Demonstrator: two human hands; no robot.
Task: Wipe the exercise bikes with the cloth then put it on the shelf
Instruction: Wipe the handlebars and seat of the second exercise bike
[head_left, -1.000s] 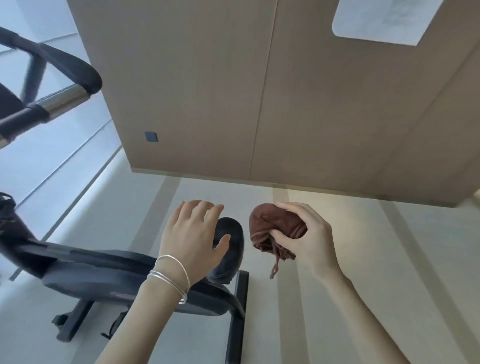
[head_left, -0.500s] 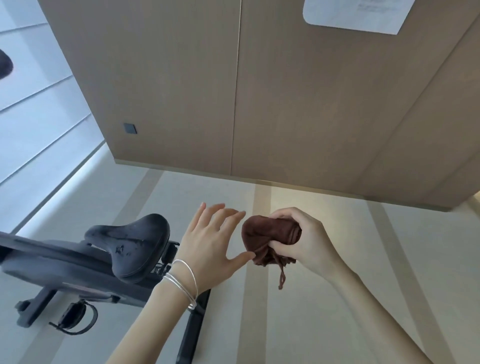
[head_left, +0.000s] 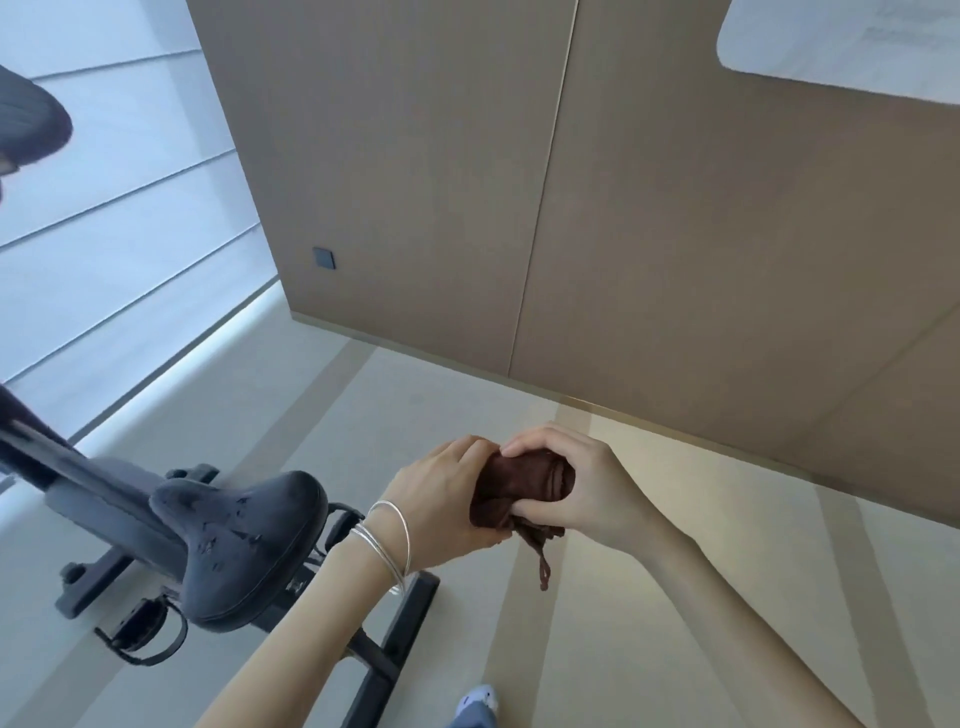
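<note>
A bunched dark-brown cloth (head_left: 524, 486) is held in front of me between both hands, a frayed strand dangling below it. My left hand (head_left: 441, 501), with thin silver bangles on the wrist, closes on the cloth's left side. My right hand (head_left: 582, 488) grips it from the right and above. To the lower left stands a dark exercise bike (head_left: 104, 509), its black saddle (head_left: 244, 540) just left of my left wrist. No shelf is in view.
A tan wood-panelled wall (head_left: 623, 208) runs ahead, with a small dark switch (head_left: 323, 258) and a white sheet (head_left: 841, 41) on it. Pale window panels fill the left. A dark handlebar end (head_left: 31, 124) juts in at upper left. The bike's foot bar (head_left: 384, 644) lies on the floor.
My left hand has moved right from open near the saddle and closed onto the cloth, which now sits between both hands. The view has shifted, bringing the saddle more fully into sight.
</note>
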